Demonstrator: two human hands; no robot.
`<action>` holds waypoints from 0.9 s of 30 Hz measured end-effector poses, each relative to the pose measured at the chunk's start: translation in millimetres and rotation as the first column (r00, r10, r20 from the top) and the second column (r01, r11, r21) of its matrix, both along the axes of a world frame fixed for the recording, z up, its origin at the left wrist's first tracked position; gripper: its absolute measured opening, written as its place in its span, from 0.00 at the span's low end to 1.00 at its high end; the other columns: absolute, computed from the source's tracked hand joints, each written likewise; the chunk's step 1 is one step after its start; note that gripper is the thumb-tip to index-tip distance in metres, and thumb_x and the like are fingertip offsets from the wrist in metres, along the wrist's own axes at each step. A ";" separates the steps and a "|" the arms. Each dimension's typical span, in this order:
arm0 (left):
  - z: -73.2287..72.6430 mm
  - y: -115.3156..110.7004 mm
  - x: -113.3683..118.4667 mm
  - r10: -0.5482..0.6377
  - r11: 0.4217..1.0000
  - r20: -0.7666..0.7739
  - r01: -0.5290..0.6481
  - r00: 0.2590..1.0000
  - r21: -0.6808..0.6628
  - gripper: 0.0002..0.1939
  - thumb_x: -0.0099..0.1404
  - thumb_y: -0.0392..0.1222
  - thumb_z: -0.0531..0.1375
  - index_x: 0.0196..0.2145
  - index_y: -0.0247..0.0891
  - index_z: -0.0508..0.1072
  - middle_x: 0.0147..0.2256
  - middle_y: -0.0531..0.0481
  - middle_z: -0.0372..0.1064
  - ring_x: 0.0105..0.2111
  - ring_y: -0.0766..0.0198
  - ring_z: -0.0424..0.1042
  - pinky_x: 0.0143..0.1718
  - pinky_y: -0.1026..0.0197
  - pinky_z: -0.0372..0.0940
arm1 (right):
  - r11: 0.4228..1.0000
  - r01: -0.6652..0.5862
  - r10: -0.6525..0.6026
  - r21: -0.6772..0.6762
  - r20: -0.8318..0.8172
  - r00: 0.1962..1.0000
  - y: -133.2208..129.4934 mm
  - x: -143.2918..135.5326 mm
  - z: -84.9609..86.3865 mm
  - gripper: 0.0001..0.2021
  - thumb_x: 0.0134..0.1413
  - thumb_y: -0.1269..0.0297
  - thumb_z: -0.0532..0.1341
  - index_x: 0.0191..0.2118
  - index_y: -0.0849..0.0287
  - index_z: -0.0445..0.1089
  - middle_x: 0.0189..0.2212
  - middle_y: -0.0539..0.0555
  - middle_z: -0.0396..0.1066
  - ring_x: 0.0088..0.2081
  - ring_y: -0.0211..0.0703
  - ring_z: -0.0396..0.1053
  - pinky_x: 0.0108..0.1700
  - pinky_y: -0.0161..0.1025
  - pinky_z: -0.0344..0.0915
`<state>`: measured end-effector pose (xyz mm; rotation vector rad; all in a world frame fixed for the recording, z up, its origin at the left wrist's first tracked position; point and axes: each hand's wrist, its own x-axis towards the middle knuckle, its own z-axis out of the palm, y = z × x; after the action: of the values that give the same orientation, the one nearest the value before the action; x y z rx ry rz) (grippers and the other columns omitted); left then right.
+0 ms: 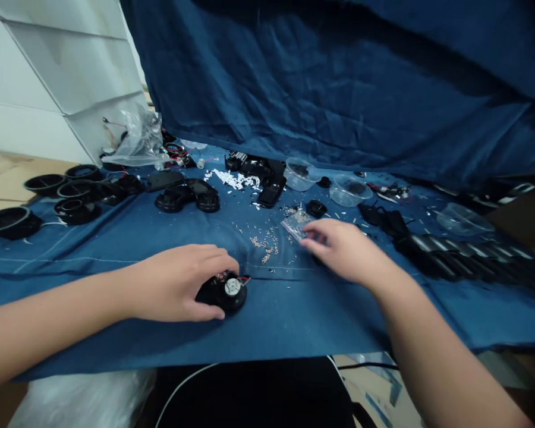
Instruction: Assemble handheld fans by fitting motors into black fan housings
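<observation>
My left hand (187,282) is wrapped around a black rounded plastic housing (238,302) near the front of the table. A small silver motor (232,287) with red and black wires sits on its exposed end; my fingers cover the rest. At the right, my right hand (334,244) hovers at the edge of a clear zip bag (296,223) holding small screws. Its fingers are curled, with a gap between thumb and forefinger; whether they touch the bag is unclear. Loose small screws (267,246) are scattered between the two hands.
Black rings (13,222) and a black two-lobed housing (187,196) lie left. Behind are white bits (236,179), black parts (271,189) and clear tubs (301,173) (348,191). A row of black pieces (468,255) lines the right. Blue cloth (339,89) hangs behind.
</observation>
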<state>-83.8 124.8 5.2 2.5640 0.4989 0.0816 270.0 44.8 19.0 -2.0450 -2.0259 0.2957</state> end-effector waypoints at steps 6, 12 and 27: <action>-12.4 12.9 7.7 -0.089 0.989 0.065 0.096 0.994 -0.116 0.16 0.69 0.51 0.71 0.50 0.45 0.78 0.37 0.53 0.76 0.37 0.61 0.75 0.38 0.61 0.64 | 0.876 0.450 -0.379 -0.175 0.328 0.865 33.8 80.0 -9.4 0.17 0.71 0.52 0.70 0.43 0.64 0.77 0.37 0.53 0.76 0.42 0.38 0.75 0.54 0.42 0.76; -25.5 10.7 3.6 -0.162 0.986 0.205 0.168 0.965 -0.010 0.15 0.71 0.50 0.72 0.50 0.43 0.77 0.37 0.53 0.76 0.36 0.60 0.73 0.41 0.59 0.64 | 0.850 0.506 -0.438 -0.148 0.334 0.834 37.5 81.0 -17.1 0.05 0.62 0.65 0.73 0.40 0.60 0.84 0.35 0.57 0.78 0.31 0.37 0.66 0.42 0.41 0.65; -22.4 9.2 1.3 0.042 0.980 0.333 0.026 0.942 -0.199 0.26 0.65 0.59 0.78 0.52 0.46 0.77 0.53 0.47 0.81 0.49 0.54 0.79 0.52 0.55 0.71 | 0.851 0.491 -0.468 0.187 -0.156 0.870 21.5 34.2 -6.1 0.07 0.64 0.60 0.71 0.42 0.59 0.82 0.33 0.57 0.78 0.30 0.34 0.70 0.35 0.39 0.62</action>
<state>-82.5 134.0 -17.2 2.2857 0.3651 0.4425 304.3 66.3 12.8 -2.2450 -1.3475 0.0711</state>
